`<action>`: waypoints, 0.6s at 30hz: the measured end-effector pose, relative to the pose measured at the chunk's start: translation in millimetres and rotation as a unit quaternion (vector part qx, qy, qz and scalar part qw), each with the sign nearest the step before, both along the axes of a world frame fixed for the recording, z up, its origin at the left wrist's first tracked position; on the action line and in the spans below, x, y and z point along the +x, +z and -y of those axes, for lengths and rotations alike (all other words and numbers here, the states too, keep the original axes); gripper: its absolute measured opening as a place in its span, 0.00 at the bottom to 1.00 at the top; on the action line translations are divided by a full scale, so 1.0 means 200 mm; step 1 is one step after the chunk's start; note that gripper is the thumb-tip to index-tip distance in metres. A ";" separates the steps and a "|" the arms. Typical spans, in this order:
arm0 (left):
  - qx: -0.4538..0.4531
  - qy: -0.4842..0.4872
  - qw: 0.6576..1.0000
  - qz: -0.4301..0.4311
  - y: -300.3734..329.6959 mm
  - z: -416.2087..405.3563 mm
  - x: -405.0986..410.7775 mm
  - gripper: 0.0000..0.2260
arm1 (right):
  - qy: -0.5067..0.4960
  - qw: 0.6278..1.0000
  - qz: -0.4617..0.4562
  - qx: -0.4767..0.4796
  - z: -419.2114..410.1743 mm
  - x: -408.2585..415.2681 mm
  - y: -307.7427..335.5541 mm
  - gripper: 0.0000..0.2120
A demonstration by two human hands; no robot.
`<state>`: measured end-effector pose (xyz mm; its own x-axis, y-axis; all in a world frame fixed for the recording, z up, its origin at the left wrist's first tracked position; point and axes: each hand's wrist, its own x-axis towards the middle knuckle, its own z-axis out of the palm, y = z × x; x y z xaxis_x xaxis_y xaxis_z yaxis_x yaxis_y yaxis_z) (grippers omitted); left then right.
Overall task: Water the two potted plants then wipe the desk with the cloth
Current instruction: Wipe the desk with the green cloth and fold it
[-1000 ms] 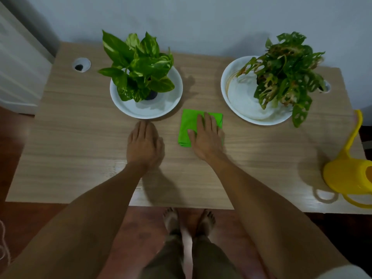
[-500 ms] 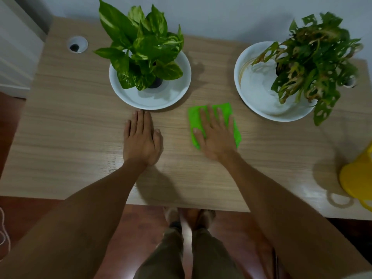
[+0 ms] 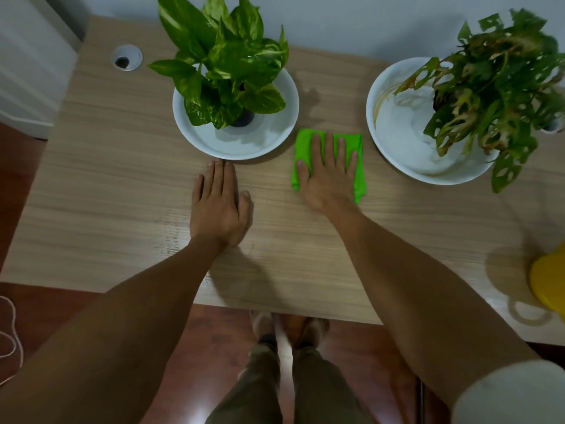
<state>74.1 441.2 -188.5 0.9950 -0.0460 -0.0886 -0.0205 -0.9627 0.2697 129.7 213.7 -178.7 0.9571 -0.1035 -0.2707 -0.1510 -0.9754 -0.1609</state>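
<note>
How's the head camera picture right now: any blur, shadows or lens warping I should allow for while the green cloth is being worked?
Head view: dim, with soft shadows under both forearms; the holey-leaved plant at right is motion-blurred, the folded green cloth under the right hand fairly sharp; the wooden desk edges bow from the wide lens; the yellow watering can is cut off by the frame.

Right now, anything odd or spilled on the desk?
Yes. A wet ring marks the desk beside the yellow watering can, lower right. The right plant's leaves look brown and holed.
</note>
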 end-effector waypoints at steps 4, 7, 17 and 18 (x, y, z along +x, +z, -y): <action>0.004 -0.001 1.000 0.008 -0.01 -0.01 0.00 0.30 | 0.051 0.998 0.014 0.019 -0.11 -0.06 0.00 0.34; 0.002 -0.001 1.000 0.006 -0.01 0.00 -0.01 0.31 | 0.117 0.993 0.020 0.021 0.01 -0.29 0.01 0.33; -0.041 -0.033 0.998 0.040 0.01 0.22 0.00 0.28 | 0.041 0.999 0.002 0.024 0.04 0.27 0.02 0.32; -0.039 -0.024 0.998 0.038 -0.01 0.23 0.00 0.28 | 0.067 0.997 0.004 0.026 0.03 0.24 0.02 0.32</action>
<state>73.1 394.4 -189.6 0.9952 -0.0981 -0.0074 -0.0898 -0.9365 0.3391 178.3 207.5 -174.6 0.9635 0.0395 -0.2649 -0.0185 -0.9768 -0.2133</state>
